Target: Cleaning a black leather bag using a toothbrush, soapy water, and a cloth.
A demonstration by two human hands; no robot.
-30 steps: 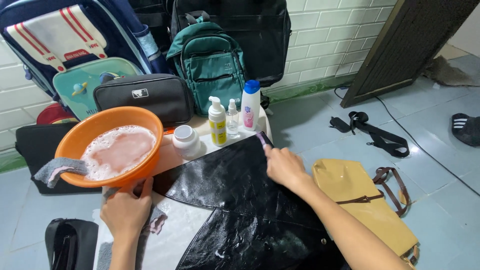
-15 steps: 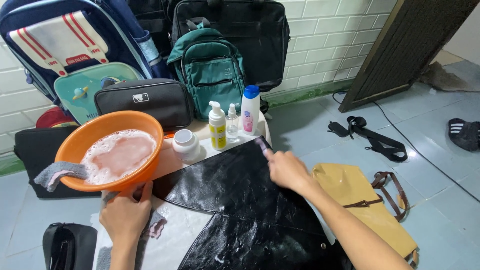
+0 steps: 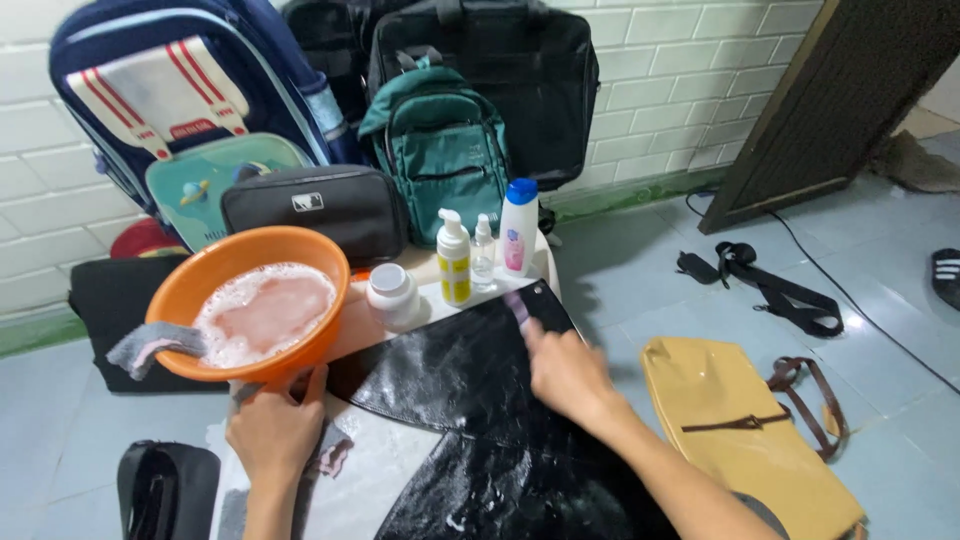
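A shiny black leather bag [image 3: 455, 375] lies flat and wet on the low white table [image 3: 375, 470]. My right hand [image 3: 565, 375] rests on the bag near its far corner and holds a small purple brush [image 3: 517, 305], bristle end against the leather. My left hand [image 3: 275, 430] presses on a grey and pink cloth [image 3: 330, 458] at the table's left. Its thumb points up at the underside of an orange basin [image 3: 318, 345] filled with foamy water.
A second grey cloth [image 3: 150, 345] hangs over the basin rim. Behind the bag stand a white jar [image 3: 391, 293], a yellow pump bottle [image 3: 454, 262], a clear spray bottle [image 3: 484, 250] and a blue-capped white bottle [image 3: 517, 228]. Backpacks line the wall. A tan bag [image 3: 740, 430] and a black strap [image 3: 770, 285] lie on the floor.
My right hand has slid the brush a little left and toward me along the bag's edge. My left hand stays on the cloth. The view has shifted slightly.
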